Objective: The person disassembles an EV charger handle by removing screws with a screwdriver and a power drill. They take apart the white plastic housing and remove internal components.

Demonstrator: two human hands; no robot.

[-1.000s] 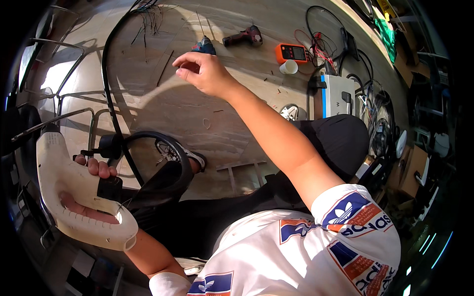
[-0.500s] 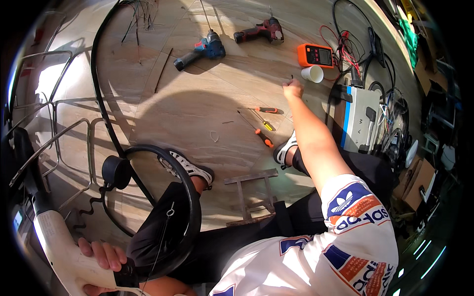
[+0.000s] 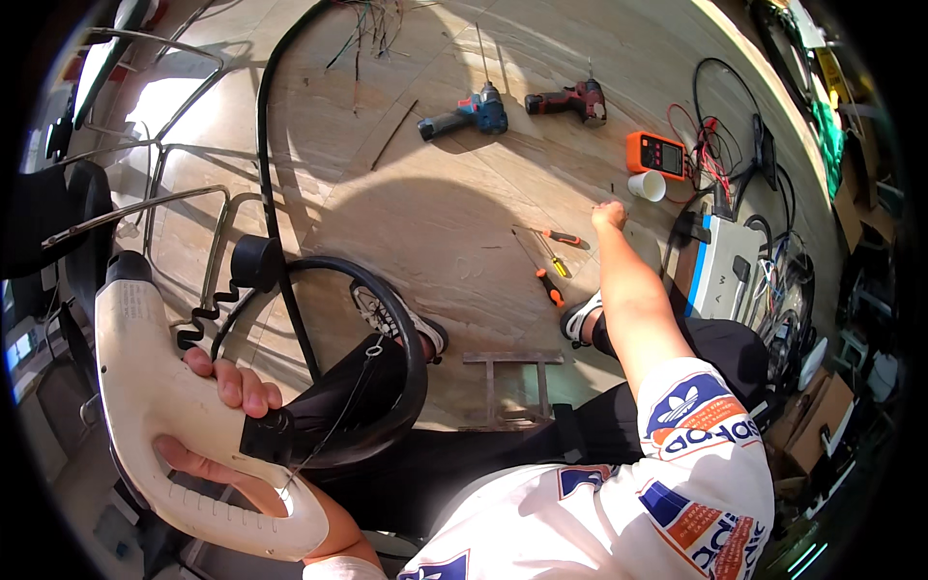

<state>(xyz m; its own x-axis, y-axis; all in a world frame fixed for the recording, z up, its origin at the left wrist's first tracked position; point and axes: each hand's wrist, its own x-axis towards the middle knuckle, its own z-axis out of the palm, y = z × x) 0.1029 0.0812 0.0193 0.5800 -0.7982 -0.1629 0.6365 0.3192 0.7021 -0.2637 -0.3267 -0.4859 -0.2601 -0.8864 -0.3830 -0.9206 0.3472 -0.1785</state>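
At lower left, held up in front of the metal chair frames (image 3: 188, 198), a cream plastic handle (image 3: 145, 348); gripped in the left hand (image 3: 237, 387) with fingers curled snugly over its edge and partly seen through its opening. Near it, a round black cap (image 3: 256, 263), then a black cable (image 3: 271, 193) along the floor and a thick black loop (image 3: 413, 358) over the left leg. Farther off, a blue drill (image 3: 488, 114); next, grouped on the tiles, three screwdrivers (image 3: 559, 268), and beyond those a red drill (image 3: 585, 104). Reaching to the floor beside these, the right hand (image 3: 609, 215), too small to read; cannot tell how far open or whether holding anything. Just past it, a white cup (image 3: 646, 186), an orange meter (image 3: 657, 155) and, at right, a grey box with a blue stripe (image 3: 727, 266).
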